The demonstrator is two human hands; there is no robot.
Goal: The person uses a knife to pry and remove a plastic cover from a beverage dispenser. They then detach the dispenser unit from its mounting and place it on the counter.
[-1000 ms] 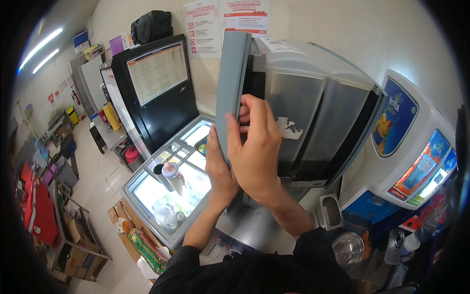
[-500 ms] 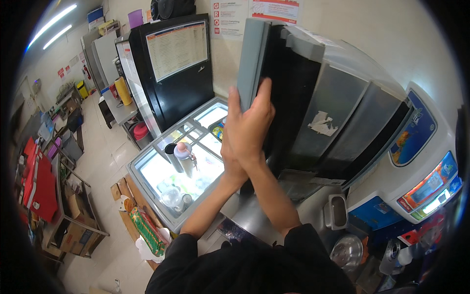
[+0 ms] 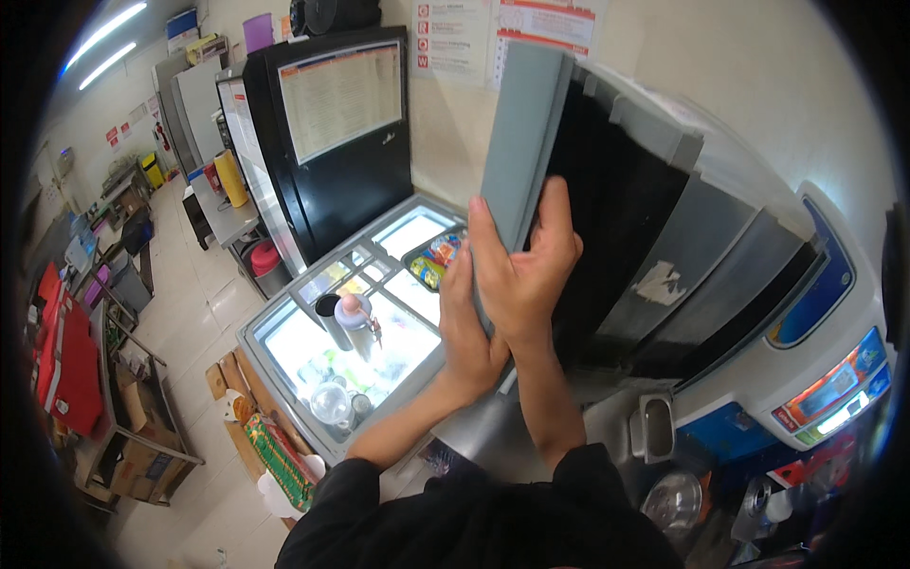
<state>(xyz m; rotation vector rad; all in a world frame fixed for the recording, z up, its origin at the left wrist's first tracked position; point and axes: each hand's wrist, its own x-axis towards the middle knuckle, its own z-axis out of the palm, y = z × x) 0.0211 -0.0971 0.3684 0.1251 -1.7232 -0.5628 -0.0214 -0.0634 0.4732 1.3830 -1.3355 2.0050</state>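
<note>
A tall, dark appliance part with a thick grey edge strip (image 3: 519, 142) stands upright before me; I cannot tell whether it is a door or a lid. My right hand (image 3: 529, 275) grips this strip, its thumb on the near-left face and its fingers round the dark side. Lower down, my left hand (image 3: 469, 346) presses against the strip's left face, close to my right wrist. Most of its fingers show, but its palm is hidden. Smoky see-through panels (image 3: 697, 256) with a torn white label (image 3: 659, 284) sit to the right of the dark face.
A glass-topped chest freezer (image 3: 275, 398) lies left of my hands, bearing a grey bottle with a pink top (image 3: 355, 322) and a dark cup (image 3: 329, 308). Behind it rises a black fridge (image 3: 351, 190). A white drinks machine (image 3: 758, 408) and a steel pan (image 3: 654, 427) are at right.
The grey strip and dark panel have shifted right in the picture, and both hands have gone with them. My left hand now shows more, lower beside the right. More of the freezer top is visible.
</note>
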